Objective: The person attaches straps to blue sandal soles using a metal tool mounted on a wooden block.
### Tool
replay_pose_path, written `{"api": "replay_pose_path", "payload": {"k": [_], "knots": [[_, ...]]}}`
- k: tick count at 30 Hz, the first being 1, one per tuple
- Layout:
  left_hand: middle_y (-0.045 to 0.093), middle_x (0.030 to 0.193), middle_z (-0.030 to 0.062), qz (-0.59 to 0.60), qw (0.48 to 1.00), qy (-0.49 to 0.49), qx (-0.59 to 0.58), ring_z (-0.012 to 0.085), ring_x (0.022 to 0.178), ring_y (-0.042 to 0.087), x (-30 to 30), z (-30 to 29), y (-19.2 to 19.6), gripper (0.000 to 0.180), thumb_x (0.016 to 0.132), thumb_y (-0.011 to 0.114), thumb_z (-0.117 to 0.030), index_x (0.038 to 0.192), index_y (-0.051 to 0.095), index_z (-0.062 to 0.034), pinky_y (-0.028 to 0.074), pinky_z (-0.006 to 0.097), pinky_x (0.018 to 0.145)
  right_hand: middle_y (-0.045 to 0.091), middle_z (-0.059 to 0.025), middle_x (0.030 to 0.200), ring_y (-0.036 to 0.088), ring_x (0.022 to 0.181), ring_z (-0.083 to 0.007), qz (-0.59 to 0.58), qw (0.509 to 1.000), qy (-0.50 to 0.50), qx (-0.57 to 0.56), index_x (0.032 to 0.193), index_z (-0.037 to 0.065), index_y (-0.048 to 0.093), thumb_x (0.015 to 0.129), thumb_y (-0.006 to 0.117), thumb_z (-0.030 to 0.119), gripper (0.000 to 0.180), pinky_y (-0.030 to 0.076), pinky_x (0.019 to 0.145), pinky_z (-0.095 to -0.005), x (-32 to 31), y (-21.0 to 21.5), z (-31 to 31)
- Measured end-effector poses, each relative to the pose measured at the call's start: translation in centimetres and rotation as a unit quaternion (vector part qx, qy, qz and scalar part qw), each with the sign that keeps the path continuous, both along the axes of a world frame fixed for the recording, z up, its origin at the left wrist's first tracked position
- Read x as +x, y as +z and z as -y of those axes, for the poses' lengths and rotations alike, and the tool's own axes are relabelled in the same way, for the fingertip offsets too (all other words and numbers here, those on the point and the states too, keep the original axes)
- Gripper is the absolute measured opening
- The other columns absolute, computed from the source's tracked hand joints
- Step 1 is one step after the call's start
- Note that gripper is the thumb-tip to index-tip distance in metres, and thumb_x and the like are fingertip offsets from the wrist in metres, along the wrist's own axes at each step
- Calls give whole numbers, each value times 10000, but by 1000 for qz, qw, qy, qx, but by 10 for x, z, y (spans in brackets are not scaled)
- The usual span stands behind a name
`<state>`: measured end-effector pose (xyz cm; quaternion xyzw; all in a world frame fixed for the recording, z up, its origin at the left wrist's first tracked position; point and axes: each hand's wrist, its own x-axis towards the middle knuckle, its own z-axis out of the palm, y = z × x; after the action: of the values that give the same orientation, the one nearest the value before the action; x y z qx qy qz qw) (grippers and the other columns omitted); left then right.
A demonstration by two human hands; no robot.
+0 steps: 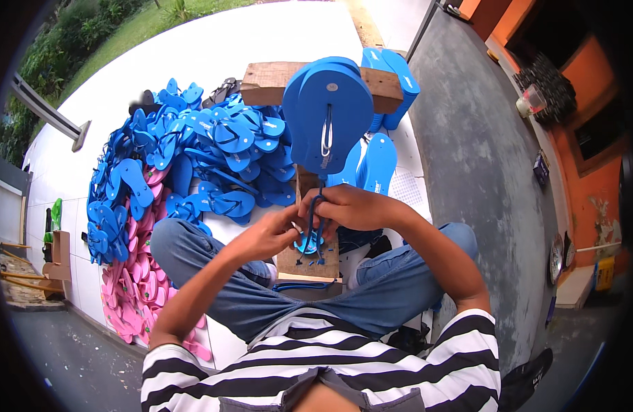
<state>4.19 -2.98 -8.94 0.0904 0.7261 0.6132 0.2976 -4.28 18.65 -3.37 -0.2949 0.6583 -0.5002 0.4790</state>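
Note:
A stack of blue flip-flop soles (330, 103) leans upright against a wooden beam in front of me. A white loop (326, 130) lies against its face, at a slot in the front sole. Just below the soles, my right hand (354, 207) is closed on a dark blue flip-flop strap (312, 218), which curves down between my hands. My left hand (269, 237) is closed at the strap's other side, its fingertips partly hidden. Under my hands, a small round blue-and-white thing (308, 242) and dark blue scraps lie on a wooden board (289, 264).
A large heap of blue flip-flops (223, 134) with dark straps spreads to the left, with pink flip-flops (134, 292) nearer me. The wooden beam (265, 82) crosses behind the soles. More blue soles (378, 161) stand at its right. My crossed legs (206, 275) flank the board.

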Motion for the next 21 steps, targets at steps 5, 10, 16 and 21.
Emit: {"api": "replay_pose_path", "payload": {"k": [5, 10, 16, 21], "knots": [[628, 1184, 165, 127, 975, -93, 158, 223, 1025, 667, -26, 0, 37, 431, 989, 519, -169, 1360, 418, 25, 545, 354, 932, 636, -122, 932, 674, 745, -174, -65, 996, -34, 54, 1119, -12, 544, 957, 382, 113, 260, 566, 710, -304, -11, 18, -2], [687, 1056, 154, 120, 990, -45, 66, 208, 839, 717, -45, -27, 41, 359, 1007, 501, -200, 1236, 514, 75, 606, 339, 807, 637, -121, 891, 673, 797, -198, -166, 974, -155, 16, 1119, -1, 546, 969, 547, 240, 284, 540, 711, -332, -6, -3, -9], [690, 995, 194, 68, 989, 88, 100, 213, 803, 724, -49, -10, 69, 292, 998, 444, -128, 1156, 552, 92, 611, 304, 749, 657, -98, 997, 642, 868, -149, -167, 979, -108, 35, 1148, 8, 587, 939, 668, 254, 332, 539, 723, -303, 8, -12, -34], [698, 983, 203, 105, 985, 70, 114, 250, 801, 735, -61, -14, 74, 320, 969, 384, -116, 1140, 568, 83, 616, 306, 734, 705, -88, 968, 662, 838, -125, -117, 990, -75, -17, 1090, 6, 662, 930, 678, 225, 272, 547, 717, -277, 14, -22, -43]]}}
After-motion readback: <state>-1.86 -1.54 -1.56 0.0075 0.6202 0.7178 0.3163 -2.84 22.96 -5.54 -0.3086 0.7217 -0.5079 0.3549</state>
